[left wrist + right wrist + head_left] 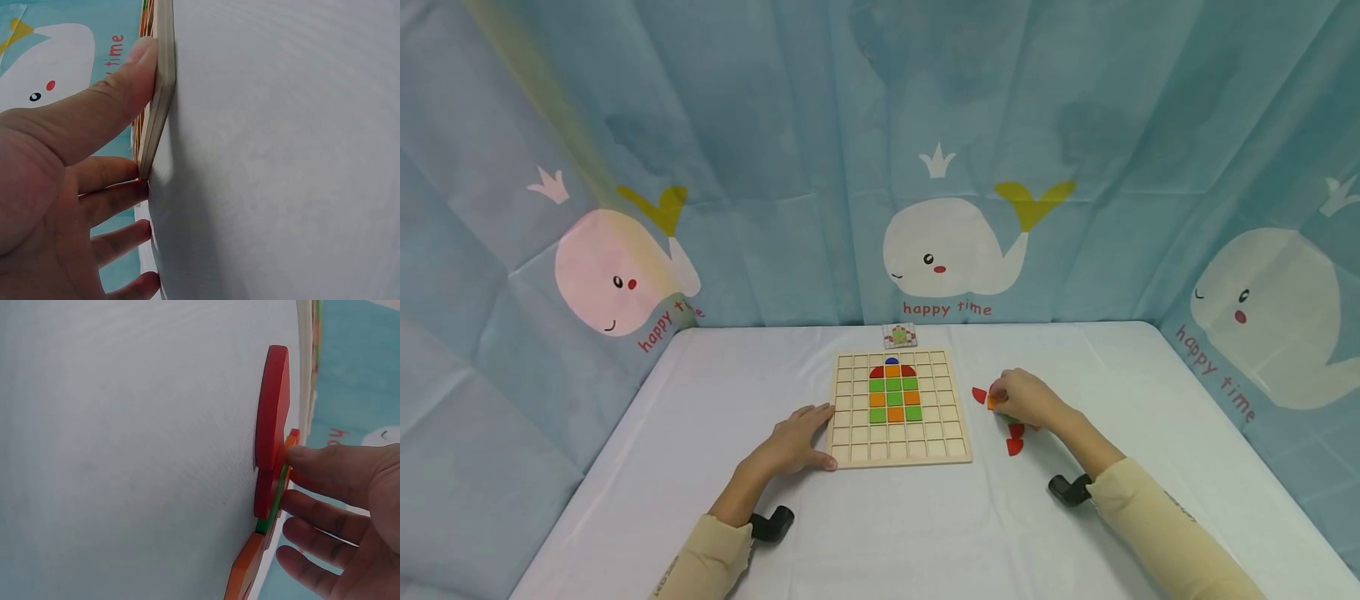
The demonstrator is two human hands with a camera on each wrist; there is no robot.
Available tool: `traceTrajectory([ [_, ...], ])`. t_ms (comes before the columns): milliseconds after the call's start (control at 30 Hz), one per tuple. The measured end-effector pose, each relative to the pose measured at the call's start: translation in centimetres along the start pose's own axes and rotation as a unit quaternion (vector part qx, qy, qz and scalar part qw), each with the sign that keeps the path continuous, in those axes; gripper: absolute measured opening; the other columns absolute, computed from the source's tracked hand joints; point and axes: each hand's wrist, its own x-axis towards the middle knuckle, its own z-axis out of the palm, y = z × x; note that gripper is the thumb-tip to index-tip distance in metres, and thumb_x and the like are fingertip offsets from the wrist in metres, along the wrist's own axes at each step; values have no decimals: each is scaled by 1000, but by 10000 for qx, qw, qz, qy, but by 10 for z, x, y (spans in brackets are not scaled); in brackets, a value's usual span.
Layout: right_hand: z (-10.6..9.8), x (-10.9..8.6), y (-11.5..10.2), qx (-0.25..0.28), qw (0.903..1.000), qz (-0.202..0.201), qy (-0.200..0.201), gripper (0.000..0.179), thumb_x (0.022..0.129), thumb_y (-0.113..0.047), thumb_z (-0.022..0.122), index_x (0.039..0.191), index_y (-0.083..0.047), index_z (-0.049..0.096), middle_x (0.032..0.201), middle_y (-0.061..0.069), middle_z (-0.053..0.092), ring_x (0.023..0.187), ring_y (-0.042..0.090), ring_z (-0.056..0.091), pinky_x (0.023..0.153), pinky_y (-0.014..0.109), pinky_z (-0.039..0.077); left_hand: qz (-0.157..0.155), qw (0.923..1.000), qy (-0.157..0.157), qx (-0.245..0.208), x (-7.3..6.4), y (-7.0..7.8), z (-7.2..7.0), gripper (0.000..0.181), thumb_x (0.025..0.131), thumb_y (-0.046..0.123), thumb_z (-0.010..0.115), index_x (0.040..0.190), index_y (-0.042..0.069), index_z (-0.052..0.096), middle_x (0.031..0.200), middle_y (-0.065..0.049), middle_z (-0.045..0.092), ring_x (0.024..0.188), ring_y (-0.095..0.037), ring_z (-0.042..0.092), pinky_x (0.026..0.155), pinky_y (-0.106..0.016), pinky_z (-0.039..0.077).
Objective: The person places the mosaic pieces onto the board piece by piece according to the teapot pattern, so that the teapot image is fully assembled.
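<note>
A wooden grid board [842, 433] lies on the table, with green, orange, red and blue pieces set in its middle columns. My left hand [793, 442] rests at the board's left side, fingers spread and fairly straight; in the left wrist view the thumb [134, 75] presses the board's edge. Right of the board, my right hand [1030, 398] reaches down among loose pieces and pinches an orange square piece [992, 402] between thumb and fingertips. Close by lie red quarter-round pieces [1015, 447] and a green piece [270, 509], partly hidden by the hand in the head view.
Behind the board lies a small pattern card [900, 336]. A white cloth covers the table [910, 533]. Blue curtains [790, 250] printed with whales stand at the back and sides. Another orange piece [245, 565] shows near the right hand.
</note>
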Motion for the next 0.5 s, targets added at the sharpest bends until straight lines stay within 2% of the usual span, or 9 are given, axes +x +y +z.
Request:
traceTrajectory([
  [500, 4, 2, -1, 76, 9998, 158, -46, 19, 83, -14, 75, 100, -6, 74, 86, 1, 62, 80, 16, 51, 73, 29, 51, 18, 10000, 11, -21, 0, 0, 0, 96, 70, 30, 85, 149, 6, 38, 156, -14, 37, 145, -40, 28, 111, -66, 25],
])
